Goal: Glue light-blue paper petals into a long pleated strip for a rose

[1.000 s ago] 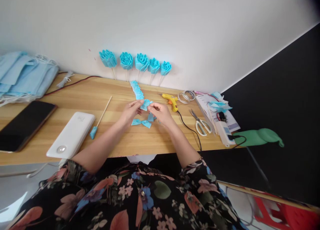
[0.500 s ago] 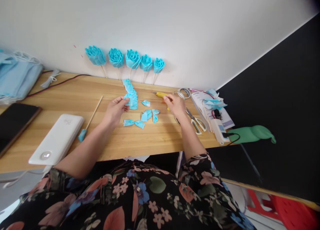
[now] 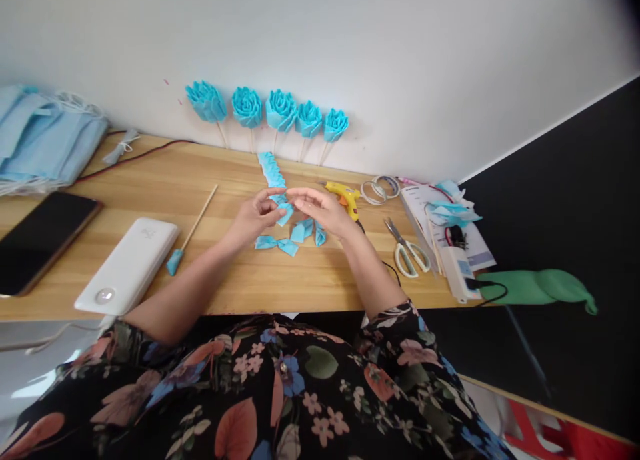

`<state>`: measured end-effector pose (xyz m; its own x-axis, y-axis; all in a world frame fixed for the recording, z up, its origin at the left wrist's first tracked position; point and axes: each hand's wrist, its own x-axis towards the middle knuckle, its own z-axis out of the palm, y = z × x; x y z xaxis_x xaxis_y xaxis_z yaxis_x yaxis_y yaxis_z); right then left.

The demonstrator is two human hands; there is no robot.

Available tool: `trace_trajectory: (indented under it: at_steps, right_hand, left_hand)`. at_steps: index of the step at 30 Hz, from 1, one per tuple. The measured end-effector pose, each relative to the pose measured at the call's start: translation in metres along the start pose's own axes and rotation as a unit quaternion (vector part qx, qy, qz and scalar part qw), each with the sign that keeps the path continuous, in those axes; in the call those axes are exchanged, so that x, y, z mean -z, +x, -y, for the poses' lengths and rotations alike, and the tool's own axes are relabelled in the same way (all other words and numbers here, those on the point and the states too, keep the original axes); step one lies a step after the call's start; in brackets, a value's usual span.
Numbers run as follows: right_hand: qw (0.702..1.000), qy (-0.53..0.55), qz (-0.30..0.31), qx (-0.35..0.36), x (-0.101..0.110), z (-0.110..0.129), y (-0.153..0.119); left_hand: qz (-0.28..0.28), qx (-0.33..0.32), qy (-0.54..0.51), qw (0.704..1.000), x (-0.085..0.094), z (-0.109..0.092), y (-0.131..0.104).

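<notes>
My left hand (image 3: 255, 217) pinches a small blue folded petal of mask-like fabric (image 3: 285, 215) between thumb and fingers. The fingertips of my right hand (image 3: 323, 210) meet the left ones at this petal and seem closed on its edge, though the contact is partly hidden. Behind the hands, an overlapping row of pleated blue petals (image 3: 271, 170) lies on the table. Loose blue petals (image 3: 301, 231) rest just below the fingers, and a bow-shaped pair (image 3: 277, 245) is nearer me. A yellow glue gun (image 3: 345, 197) lies beyond my right hand, untouched.
Several blue fabric roses (image 3: 281, 111) on sticks lean against the wall. Left are a stick with a blue tip (image 3: 193, 227), a power bank (image 3: 127, 267), a phone (image 3: 47, 240) and masks (image 3: 45, 137). Right are scissors (image 3: 407, 250), tape rolls (image 3: 385, 188) and a power strip (image 3: 460, 273).
My right hand has let go of the glue gun, which now lies on the table, and has moved left to the petal in my left hand. The view has shifted slightly.
</notes>
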<state>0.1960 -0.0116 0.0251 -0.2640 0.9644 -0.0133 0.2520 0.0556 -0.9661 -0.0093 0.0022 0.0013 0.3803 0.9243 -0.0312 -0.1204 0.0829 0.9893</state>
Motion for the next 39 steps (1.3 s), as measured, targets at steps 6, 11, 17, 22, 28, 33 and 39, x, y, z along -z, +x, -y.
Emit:
trace_trajectory:
  at_steps: [6,11,17,22,28,33,39]
  right_hand:
    - [0.997,0.076,-0.006,-0.007,-0.004,-0.017,0.003]
    - [0.983,0.138,-0.117,-0.014,0.008,-0.028,-0.002]
    - [0.962,0.201,-0.183,-0.019,0.02,-0.04,0.003]
    - [0.964,0.201,-0.175,-0.005,0.016,-0.04,0.004]
    - [0.941,0.286,-0.179,-0.018,0.01,-0.039,0.004]
    - [0.949,0.264,-0.172,-0.02,0.007,-0.036,0.003]
    - [0.974,0.198,-0.111,0.005,-0.016,-0.025,-0.005]
  left_hand:
    - [-0.007,-0.01,0.035,0.999,0.001,0.001,0.004]
    - [-0.136,-0.064,0.181,0.972,0.024,-0.002,0.012]
    - [-0.144,-0.052,0.436,0.887,0.032,0.008,0.017]
    - [-0.103,-0.021,0.538,0.836,0.018,0.009,0.034]
    - [-0.063,0.044,0.575,0.815,0.013,-0.002,0.045]
    - [-0.159,-0.001,0.293,0.943,0.017,0.003,0.033]
    - [-0.199,-0.003,0.014,0.98,0.001,0.014,0.017]
